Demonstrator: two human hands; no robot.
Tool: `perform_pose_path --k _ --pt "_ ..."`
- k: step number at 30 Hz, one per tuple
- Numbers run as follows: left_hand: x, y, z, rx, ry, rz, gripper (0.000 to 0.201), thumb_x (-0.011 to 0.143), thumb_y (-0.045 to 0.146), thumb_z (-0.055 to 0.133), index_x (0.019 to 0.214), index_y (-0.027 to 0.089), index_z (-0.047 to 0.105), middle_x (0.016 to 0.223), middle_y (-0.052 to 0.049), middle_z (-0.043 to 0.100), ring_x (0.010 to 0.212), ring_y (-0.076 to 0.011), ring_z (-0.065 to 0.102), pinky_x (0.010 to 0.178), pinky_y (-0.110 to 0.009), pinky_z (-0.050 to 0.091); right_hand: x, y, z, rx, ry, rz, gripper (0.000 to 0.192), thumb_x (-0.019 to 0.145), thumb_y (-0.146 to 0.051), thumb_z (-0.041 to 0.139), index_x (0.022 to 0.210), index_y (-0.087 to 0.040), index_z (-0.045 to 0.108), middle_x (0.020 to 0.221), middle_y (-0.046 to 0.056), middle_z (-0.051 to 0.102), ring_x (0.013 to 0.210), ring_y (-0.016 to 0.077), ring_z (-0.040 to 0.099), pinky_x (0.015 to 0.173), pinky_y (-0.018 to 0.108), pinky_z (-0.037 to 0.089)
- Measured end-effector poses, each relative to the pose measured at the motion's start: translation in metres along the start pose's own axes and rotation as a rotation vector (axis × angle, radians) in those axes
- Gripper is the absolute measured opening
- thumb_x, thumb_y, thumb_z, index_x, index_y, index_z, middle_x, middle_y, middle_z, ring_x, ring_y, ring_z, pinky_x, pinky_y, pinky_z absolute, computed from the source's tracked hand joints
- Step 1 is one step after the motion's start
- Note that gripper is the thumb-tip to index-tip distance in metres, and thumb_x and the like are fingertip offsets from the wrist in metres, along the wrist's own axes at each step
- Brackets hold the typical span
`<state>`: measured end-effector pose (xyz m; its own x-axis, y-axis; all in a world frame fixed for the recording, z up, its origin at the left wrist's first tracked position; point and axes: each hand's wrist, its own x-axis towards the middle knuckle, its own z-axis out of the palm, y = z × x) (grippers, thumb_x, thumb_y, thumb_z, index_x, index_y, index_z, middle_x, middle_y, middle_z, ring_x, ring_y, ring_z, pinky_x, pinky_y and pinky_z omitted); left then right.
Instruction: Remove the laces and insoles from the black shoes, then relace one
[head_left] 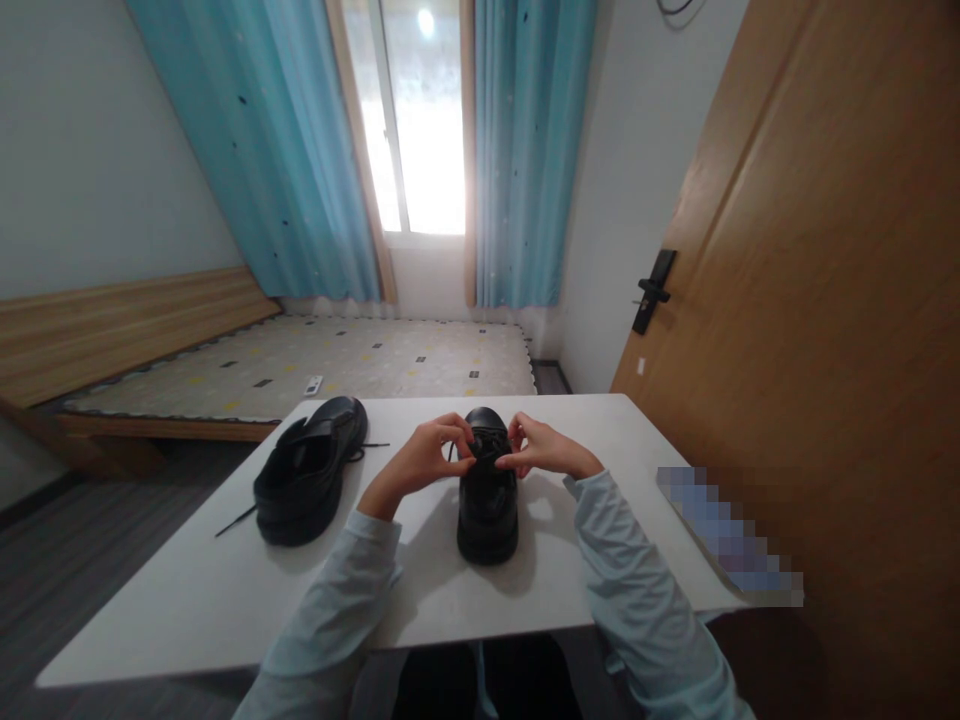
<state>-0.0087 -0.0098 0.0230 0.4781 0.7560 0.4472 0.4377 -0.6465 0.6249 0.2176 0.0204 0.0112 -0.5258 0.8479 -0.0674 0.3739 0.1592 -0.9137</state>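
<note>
A black shoe stands in the middle of the white table, toe pointing away from me. My left hand and my right hand are both at its lacing, fingers pinched on the black laces near the tongue. A second black shoe lies to the left, with its laces loose and trailing across the tabletop toward the left edge.
A low wooden bed with a patterned mattress stands beyond the table. A wooden door with a black handle is close on the right. Blue curtains frame a bright window.
</note>
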Motion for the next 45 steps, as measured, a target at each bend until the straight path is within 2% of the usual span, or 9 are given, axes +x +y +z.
perform_pose_path --k 13,19,23,26,29,31,34,39,45 --pt "-0.004 -0.007 -0.013 -0.072 -0.081 0.005 0.012 0.068 0.013 0.066 0.058 0.015 0.059 0.085 -0.004 0.062 0.082 -0.0136 0.060 0.078 -0.028 0.047 -0.002 0.000 -0.001 0.003 -0.010 0.025 0.049 0.061 -0.037 0.081 0.079 -0.019 0.038 0.065 -0.006 0.055 0.049 0.0112 0.062 0.043 0.023 0.052" --pt "-0.004 -0.014 -0.013 -0.069 -0.144 -0.108 0.008 0.066 0.016 0.066 0.059 0.015 0.061 0.083 -0.004 0.061 0.074 -0.0123 0.058 0.066 -0.024 0.047 -0.002 -0.003 0.000 -0.008 -0.026 0.030 0.050 0.061 -0.039 0.080 0.078 -0.020 0.037 0.059 -0.008 0.054 0.047 0.0107 0.061 0.041 0.021 0.049" --pt "-0.003 -0.020 -0.014 -0.056 -0.184 -0.191 0.015 0.068 0.030 0.068 0.065 0.015 0.065 0.078 -0.003 0.061 0.069 -0.0119 0.056 0.057 -0.020 0.043 -0.001 -0.002 0.002 -0.046 -0.040 0.021 0.051 0.062 -0.042 0.079 0.078 -0.020 0.036 0.055 -0.009 0.053 0.045 0.0112 0.060 0.038 0.018 0.044" --pt "-0.002 -0.025 -0.017 -0.010 -0.130 -0.240 0.028 0.076 0.044 0.061 0.075 0.016 0.068 0.076 -0.003 0.065 0.068 -0.0131 0.056 0.060 -0.022 0.045 0.000 0.001 0.001 -0.068 -0.053 0.004 0.052 0.063 -0.046 0.078 0.079 -0.020 0.036 0.055 -0.008 0.053 0.046 0.0114 0.060 0.039 0.019 0.044" --pt "-0.001 -0.032 -0.020 0.066 0.028 -0.343 0.036 0.084 0.046 0.047 0.082 0.017 0.067 0.077 -0.005 0.068 0.068 -0.0151 0.059 0.063 -0.025 0.047 0.001 0.001 -0.001 -0.079 -0.063 -0.009 0.051 0.064 -0.050 0.076 0.079 -0.020 0.037 0.054 -0.008 0.053 0.045 0.0107 0.058 0.040 0.019 0.044" --pt "-0.001 -0.038 -0.021 0.167 0.123 -0.415 0.033 0.085 0.043 0.045 0.083 0.017 0.066 0.082 -0.006 0.070 0.072 -0.0171 0.062 0.067 -0.027 0.047 0.002 0.001 -0.001 -0.094 -0.035 -0.023 0.050 0.065 -0.051 0.074 0.078 -0.020 0.038 0.056 -0.007 0.054 0.045 0.0096 0.056 0.040 0.019 0.044" --pt "-0.004 -0.047 -0.019 0.402 0.186 -0.532 0.025 0.084 0.036 0.050 0.085 0.017 0.065 0.087 -0.008 0.070 0.079 -0.0204 0.064 0.072 -0.029 0.046 0.005 0.003 -0.002 -0.143 0.055 -0.051 0.043 0.072 -0.054 0.067 0.077 -0.019 0.043 0.058 -0.005 0.054 0.045 0.0084 0.054 0.040 0.019 0.043" --pt "-0.007 -0.059 -0.011 0.579 0.145 -0.715 0.025 0.083 0.041 0.054 0.086 0.019 0.066 0.088 -0.008 0.071 0.082 -0.0216 0.065 0.069 -0.028 0.045 0.012 0.007 -0.003 -0.169 0.203 -0.083 0.031 0.085 -0.045 0.053 0.073 -0.017 0.048 0.054 -0.003 0.054 0.045 0.0080 0.053 0.039 0.017 0.043" --pt "-0.009 -0.071 0.005 0.658 0.059 -0.697 0.025 0.077 0.043 0.063 0.086 0.020 0.067 0.095 -0.009 0.068 0.090 -0.0228 0.063 0.075 -0.028 0.045 0.018 0.011 0.000 -0.145 0.330 -0.079 0.012 0.083 -0.023 0.055 0.074 -0.016 0.051 0.059 -0.002 0.057 0.046 0.0069 0.054 0.039 0.015 0.042"
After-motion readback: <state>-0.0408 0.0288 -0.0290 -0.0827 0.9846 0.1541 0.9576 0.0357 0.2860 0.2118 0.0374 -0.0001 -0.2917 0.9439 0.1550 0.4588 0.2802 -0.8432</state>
